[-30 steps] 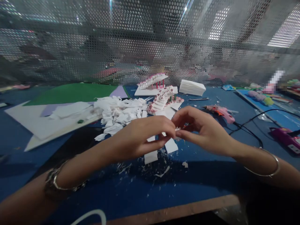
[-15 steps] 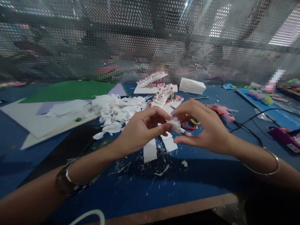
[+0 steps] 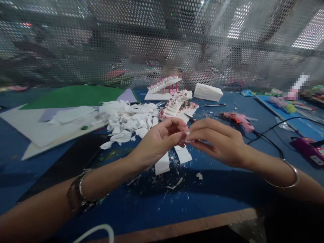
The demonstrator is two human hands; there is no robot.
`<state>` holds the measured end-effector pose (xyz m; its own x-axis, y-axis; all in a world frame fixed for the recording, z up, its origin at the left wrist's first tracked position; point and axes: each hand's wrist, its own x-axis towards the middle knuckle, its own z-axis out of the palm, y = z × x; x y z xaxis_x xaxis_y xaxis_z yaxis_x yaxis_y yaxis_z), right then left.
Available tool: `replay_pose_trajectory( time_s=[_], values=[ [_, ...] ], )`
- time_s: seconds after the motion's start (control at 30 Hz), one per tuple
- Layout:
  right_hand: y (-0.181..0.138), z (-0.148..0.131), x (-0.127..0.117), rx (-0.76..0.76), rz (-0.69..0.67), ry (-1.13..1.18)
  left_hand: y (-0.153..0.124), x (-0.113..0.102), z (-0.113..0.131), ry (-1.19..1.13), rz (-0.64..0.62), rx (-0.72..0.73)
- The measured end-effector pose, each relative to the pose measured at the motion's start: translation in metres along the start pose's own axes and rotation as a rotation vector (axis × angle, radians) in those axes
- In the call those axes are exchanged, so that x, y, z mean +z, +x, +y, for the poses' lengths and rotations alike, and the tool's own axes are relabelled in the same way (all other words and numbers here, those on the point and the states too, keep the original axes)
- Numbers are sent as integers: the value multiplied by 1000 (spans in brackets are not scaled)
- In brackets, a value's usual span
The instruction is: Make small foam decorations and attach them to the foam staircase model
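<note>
Between my fingertips is a small crumpled piece of white tissue paper (image 3: pixel 187 134), mostly hidden now. My left hand (image 3: pixel 162 140) pinches it from the left with thumb and fingers. From the right, my right hand (image 3: pixel 220 140) closes its fingertips on the same piece, so the two hands meet. Beneath them lie white paper strips (image 3: pixel 162 164) among tiny white scraps. Just behind the hands stands a small white staircase model (image 3: pixel 174 104) trimmed with pinkish bits. A heap of torn white tissue (image 3: pixel 129 118) lies left of it.
At the right are a pink glue gun (image 3: pixel 240 121) with a black cord and a purple power strip (image 3: pixel 307 150). A second staircase model (image 3: pixel 164 86), a folded white paper stack (image 3: pixel 208 92) and a pen (image 3: pixel 215 105) sit farther back. Green sheet (image 3: pixel 76 96) and white board cover the left.
My right hand has moved in and its spread fingers have closed onto the tissue piece. The tissue looks smaller and more covered. My left hand keeps its pinch.
</note>
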<state>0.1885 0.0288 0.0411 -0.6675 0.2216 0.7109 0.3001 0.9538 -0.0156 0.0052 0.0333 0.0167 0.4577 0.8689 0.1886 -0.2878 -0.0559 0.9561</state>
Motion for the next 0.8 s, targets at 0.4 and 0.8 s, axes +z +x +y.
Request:
replay_pose_trajectory(
  time_s=[0.4,0.8],
  values=[
    [-2,9,1,75,-39,-76,-1,-1,-4,7,-5,-70],
    [-3,10,7,168,-14,199,-1,-1,-16,-5,-10,-120]
  ],
)
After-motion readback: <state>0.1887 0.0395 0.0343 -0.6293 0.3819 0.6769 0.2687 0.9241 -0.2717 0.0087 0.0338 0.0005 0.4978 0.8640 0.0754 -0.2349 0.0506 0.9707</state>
